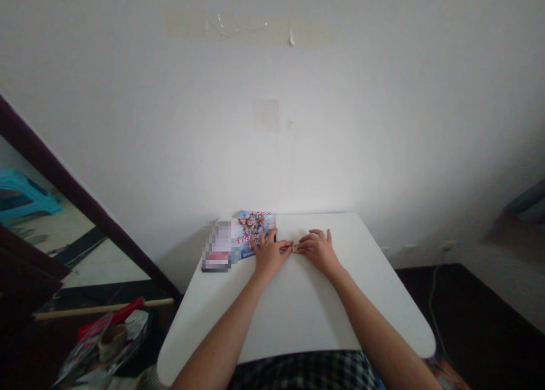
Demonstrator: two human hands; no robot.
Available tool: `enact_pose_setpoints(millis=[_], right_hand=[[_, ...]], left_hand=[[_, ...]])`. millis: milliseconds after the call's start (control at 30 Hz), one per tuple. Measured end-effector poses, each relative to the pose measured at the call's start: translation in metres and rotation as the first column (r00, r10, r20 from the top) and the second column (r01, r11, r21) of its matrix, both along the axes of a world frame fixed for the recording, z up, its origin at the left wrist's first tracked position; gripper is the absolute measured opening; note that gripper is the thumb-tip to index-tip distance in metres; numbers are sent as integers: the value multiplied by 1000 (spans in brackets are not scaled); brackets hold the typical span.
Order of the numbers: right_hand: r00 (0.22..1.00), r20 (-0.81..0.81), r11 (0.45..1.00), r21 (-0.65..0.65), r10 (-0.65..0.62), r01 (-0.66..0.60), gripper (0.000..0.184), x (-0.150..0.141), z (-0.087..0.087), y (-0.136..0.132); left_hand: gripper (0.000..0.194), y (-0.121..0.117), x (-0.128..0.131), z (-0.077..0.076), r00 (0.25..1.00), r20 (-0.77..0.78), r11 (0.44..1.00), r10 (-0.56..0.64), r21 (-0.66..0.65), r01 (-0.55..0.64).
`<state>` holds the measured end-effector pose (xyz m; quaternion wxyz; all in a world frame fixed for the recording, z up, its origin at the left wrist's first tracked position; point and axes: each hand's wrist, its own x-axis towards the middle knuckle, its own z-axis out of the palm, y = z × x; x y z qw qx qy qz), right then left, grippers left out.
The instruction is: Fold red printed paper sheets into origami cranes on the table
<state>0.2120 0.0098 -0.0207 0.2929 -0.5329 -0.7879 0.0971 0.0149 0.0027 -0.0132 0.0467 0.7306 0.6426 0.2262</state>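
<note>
Over the middle of the white table (pixel 298 322), my left hand (pixel 270 256) and my right hand (pixel 321 252) meet at the fingertips. Between them is a small tan piece (pixel 295 247), too small and partly covered for me to tell its kind. My left thumb and index finger pinch it from the left, while the other left fingers spread near a colourful printed booklet or packet (pixel 255 222). From the right, my right fingertips close on the same piece, with the little finger raised.
Left of the booklet lies a blurred-out flat item (pixel 219 251) near the table's left edge. A wall (pixel 323 123) rises behind the table. On the floor at left are bags and a tape roll (pixel 113 342) beside a leaning mirror (pixel 106 259). A cable (pixel 433 288) hangs at right.
</note>
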Motion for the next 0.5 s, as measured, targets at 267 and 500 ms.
enact_pose_setpoints(millis=[267, 500], right_hand=[[999, 30, 999, 31, -30, 29, 13, -5, -3, 1], [998, 29, 998, 32, -64, 63, 19, -11, -4, 2]], left_hand=[[24, -3, 2, 6, 1000, -1, 1000, 14, -28, -14], [27, -2, 1, 4, 1000, 17, 1000, 6, -15, -6]])
